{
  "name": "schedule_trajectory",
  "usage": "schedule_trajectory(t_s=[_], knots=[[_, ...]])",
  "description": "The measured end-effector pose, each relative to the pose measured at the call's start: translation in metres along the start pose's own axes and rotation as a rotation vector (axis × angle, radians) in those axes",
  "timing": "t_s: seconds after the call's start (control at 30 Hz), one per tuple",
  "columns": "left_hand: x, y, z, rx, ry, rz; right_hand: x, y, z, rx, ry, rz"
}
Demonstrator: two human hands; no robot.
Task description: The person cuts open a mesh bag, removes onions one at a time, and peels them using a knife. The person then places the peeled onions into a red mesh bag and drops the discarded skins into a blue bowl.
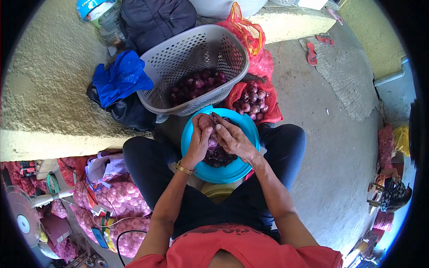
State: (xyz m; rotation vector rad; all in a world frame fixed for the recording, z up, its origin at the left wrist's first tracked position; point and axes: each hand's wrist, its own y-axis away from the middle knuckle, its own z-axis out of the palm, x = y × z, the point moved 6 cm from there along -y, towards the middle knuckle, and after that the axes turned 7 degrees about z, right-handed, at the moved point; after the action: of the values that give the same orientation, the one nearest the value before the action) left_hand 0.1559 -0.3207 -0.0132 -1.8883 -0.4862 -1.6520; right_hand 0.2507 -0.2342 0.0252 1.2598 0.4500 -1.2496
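Observation:
Both my hands meet over a blue bowl (243, 127) on my lap. My left hand (199, 136) and my right hand (230, 137) hold one small purple onion (212, 142) between their fingers. Dark purple skins and onions (219, 157) lie in the bowl below. A gold bracelet (183, 168) circles my left wrist.
A grey plastic basket (192, 53) with purple onions stands ahead on the floor. A red mesh sack of onions (252, 100) lies to its right. Pink mesh sacks of onions (123, 198) and a small fan (22, 219) are at my left. Blue cloth (120, 76) lies beside the basket.

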Motion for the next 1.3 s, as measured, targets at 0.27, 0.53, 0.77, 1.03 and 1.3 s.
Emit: schedule_trajectory(t_s=[0.27,0.53,0.77,1.03,1.3], knots=[[0.016,0.002,-0.011,0.016,-0.110,0.046,0.001,-0.001,0.004,-0.071,0.016,-0.012],[-0.001,0.003,-0.016,-0.004,0.145,-0.055,-0.007,-0.002,0.010,-0.163,0.038,-0.052],[0.019,0.004,-0.007,-0.006,0.186,-0.001,-0.004,-0.004,0.009,-0.169,-0.031,-0.029],[0.022,0.003,-0.010,-0.052,0.063,0.006,-0.005,0.000,0.009,-0.187,-0.069,0.017],[0.030,0.005,-0.017,0.007,-0.201,0.008,0.011,-0.007,0.001,0.305,0.571,-0.467]])
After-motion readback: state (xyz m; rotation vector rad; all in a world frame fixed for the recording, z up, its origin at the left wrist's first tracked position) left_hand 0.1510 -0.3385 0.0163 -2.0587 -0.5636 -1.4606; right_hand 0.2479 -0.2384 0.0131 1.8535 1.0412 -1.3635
